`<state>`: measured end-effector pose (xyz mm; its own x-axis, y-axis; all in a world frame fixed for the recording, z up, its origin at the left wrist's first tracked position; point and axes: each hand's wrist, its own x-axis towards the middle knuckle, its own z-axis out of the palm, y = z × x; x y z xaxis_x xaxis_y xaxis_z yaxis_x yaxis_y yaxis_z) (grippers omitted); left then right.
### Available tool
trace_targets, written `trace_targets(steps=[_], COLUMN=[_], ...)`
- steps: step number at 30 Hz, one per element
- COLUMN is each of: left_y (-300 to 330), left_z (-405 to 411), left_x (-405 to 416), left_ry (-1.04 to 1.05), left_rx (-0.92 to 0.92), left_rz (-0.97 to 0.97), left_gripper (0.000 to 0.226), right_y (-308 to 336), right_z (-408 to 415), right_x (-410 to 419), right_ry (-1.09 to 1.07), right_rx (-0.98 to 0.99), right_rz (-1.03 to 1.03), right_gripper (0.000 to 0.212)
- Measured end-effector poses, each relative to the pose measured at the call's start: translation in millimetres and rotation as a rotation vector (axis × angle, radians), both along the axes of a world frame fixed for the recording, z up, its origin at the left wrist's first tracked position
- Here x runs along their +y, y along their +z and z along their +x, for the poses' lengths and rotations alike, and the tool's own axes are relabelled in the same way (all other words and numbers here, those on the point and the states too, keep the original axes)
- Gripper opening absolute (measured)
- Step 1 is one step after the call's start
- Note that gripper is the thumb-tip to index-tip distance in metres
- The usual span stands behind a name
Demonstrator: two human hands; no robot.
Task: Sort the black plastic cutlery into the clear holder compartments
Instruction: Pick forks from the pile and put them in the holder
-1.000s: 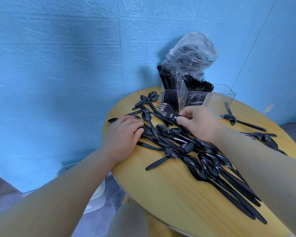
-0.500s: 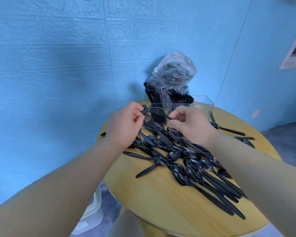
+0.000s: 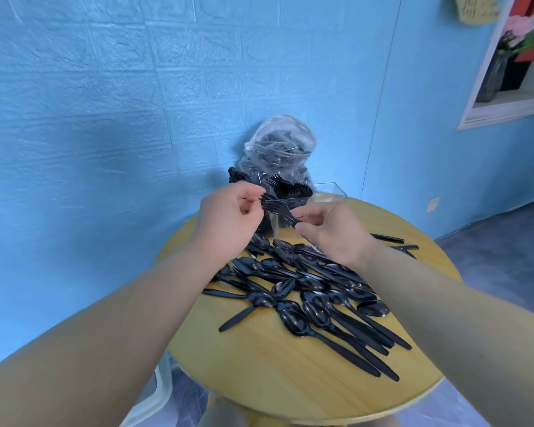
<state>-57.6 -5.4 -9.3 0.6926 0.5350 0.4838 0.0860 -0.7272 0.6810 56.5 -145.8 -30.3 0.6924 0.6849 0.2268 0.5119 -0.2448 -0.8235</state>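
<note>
Between the two hands: a black fork [image 3: 275,208] is held up off the table, tines toward the left hand, handle toward the right.
Right hand [image 3: 330,232]: thumb and forefinger pinch the fork's handle end; the other fingers hang loosely curled and hold nothing that I can see.
Left hand [image 3: 228,223]: fingers curled in at the tine end, fingertips touching or pinching the tines; whether it holds a second fork there I cannot tell.
Just behind the grip: the clear holder [image 3: 321,195], its left compartments already dark with upright cutlery, forks showing tines-up in one of them; the compartment on the right looks empty.
Behind the holder: a clear plastic bag [image 3: 279,143] of more black cutlery, against the blue wall.
Below the grip: a heap of black spoons [image 3: 305,291] and a few other pieces spread over the round wooden table [image 3: 275,374]; some loose pieces lie well off to the right, by the table's edge.
Step in hand: by my reading, one fork has been picked out and is being readied for the holder; most of the pile is not yet sorted.
Next move calls for: one hand letting go, the fork turned handle-down, and lowered into the compartment that holds the forks, not the neighbouring one.
</note>
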Motion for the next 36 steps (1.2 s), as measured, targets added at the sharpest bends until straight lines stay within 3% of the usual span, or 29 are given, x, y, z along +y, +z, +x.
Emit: trace_targets(steps=[5, 13, 15, 18, 22, 25, 28, 36], left_y=[1.5, 3.3, 5.6, 8.4, 5.9, -2.0, -8.8, -0.8], left_z=[2.3, 12.4, 14.0, 18.0, 17.7, 15.0, 12.9, 8.2], left_x=[-5.1, -15.6, -18.0, -19.9, -19.4, -20.7, -21.3, -21.1], left_ry=[-0.068, -0.087, -0.110, -0.133, -0.120, -0.154, -0.191, -0.173], left_rx=[0.055, 0.049, 0.063, 0.004, -0.010, 0.265, 0.445, 0.402], left_rz=[-0.008, 0.132, 0.158, 0.131, 0.129, 0.201, 0.249, 0.348], left_gripper=[0.018, 0.014, 0.013, 0.015, 0.025, 0.036, 0.026, 0.030], right_y=[4.6, 14.6, 23.4, 31.1, 30.8, 30.6, 31.1, 28.6], right_z=[0.7, -0.9, 1.3, 0.7, 3.6, 2.0, -1.5, -0.4], right_x=[-10.5, -6.7, -5.6, -4.0, -4.2, -4.6, -3.5, -1.6], right_ry=[-0.011, 0.113, 0.080, 0.035, -0.026, 0.003, 0.013, -0.067], right_rx=[0.010, -0.057, -0.162, -0.324, -0.055, 0.265, 0.478, 0.443], right_rz=[0.021, -0.061, -0.051, -0.076, 0.139, 0.334, 0.451, 0.441], right_gripper=[0.020, 0.015, 0.027, 0.018, 0.020, 0.013, 0.007, 0.020])
